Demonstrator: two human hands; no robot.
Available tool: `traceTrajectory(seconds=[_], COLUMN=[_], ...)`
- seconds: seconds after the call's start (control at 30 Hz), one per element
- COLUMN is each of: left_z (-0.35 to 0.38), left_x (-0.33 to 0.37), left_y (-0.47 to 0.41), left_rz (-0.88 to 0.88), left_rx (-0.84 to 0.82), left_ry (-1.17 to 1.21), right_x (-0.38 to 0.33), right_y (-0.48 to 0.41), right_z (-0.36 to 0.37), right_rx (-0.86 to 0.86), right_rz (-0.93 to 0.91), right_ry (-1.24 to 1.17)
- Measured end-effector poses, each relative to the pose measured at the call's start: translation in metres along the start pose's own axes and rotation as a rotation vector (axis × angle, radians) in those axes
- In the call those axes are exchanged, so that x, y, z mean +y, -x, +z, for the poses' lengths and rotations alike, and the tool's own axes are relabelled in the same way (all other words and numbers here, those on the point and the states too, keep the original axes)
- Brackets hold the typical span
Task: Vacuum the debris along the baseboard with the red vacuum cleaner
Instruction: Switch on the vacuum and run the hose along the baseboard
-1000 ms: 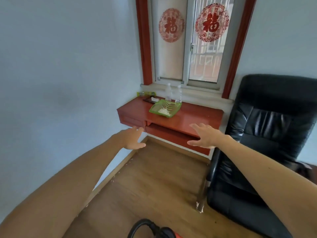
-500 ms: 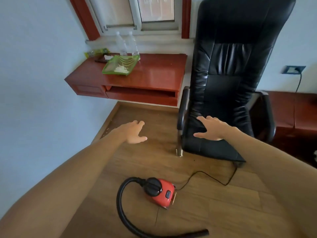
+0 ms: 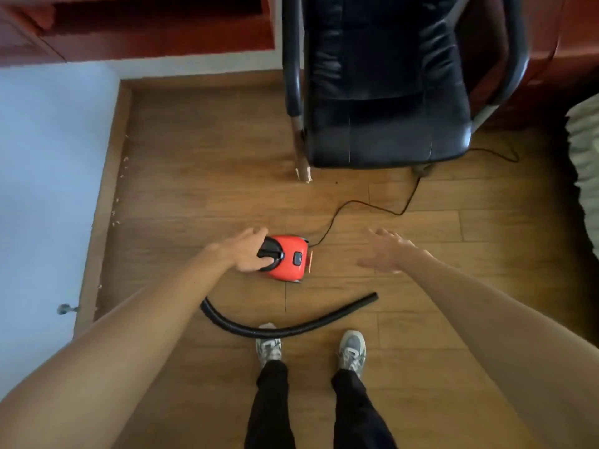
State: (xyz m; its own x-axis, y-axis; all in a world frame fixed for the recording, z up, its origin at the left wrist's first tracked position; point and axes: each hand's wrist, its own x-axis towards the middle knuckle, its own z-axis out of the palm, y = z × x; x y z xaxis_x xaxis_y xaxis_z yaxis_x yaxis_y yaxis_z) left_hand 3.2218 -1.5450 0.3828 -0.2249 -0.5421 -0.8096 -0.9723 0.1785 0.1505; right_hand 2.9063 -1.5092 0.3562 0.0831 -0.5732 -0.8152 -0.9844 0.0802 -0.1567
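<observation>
At frame centre the left hand (image 3: 246, 251) apparently curled round the handle (image 3: 270, 251) of the red vacuum cleaner (image 3: 290, 259), while the right hand (image 3: 387, 254) hovered, fingers wide.

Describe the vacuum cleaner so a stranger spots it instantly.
Find the black leather office chair on the wooden plank floor. Before it sits a small red plastic vacuum cleaner, by the left hand. Nothing else there is bright red.
</observation>
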Motion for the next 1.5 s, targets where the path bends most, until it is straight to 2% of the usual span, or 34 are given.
traceTrajectory(seconds=[0.17, 0.5, 0.67, 0.8, 0.97, 1.3, 1.4, 1.5], left_z=[0.077, 0.254, 0.327, 0.366, 0.406, 0.474, 0.489, 0.498], left_x=[-0.021, -0.051, -0.062, -0.061, -0.062, -0.063, -0.063, -0.062], left_y=[-0.039, -0.118, -0.153, -0.182, -0.231, -0.3, -0.309, -0.316], left_rz=[0.045, 0.07, 0.125, 0.16, 0.114, 0.129, 0.159, 0.188], left_rx=[-0.103, -0.334, -0.399, -0.397, -0.426, -0.447, -0.426, -0.384], left_ry=[-0.066, 0.0, 0.031, -0.001, -0.014, -0.042, -0.057, -0.096], right_x=[0.005, -0.005, 0.002, 0.012, 0.018, 0.03, 0.029, 0.023], right_y=[-0.041, -0.115, -0.147, -0.169, -0.201, -0.274, -0.295, -0.314], right_z=[0.089, 0.258, 0.331, 0.379, 0.428, 0.493, 0.506, 0.514], right_rx=[-0.066, -0.115, -0.164, -0.201, -0.212, -0.223, -0.222, -0.173], right_rz=[0.039, 0.026, 0.04, 0.075, 0.118, 0.189, 0.284, 0.454], right_ry=[-0.058, -0.156, -0.238, -0.281, -0.325, -0.413, -0.473, -0.614])
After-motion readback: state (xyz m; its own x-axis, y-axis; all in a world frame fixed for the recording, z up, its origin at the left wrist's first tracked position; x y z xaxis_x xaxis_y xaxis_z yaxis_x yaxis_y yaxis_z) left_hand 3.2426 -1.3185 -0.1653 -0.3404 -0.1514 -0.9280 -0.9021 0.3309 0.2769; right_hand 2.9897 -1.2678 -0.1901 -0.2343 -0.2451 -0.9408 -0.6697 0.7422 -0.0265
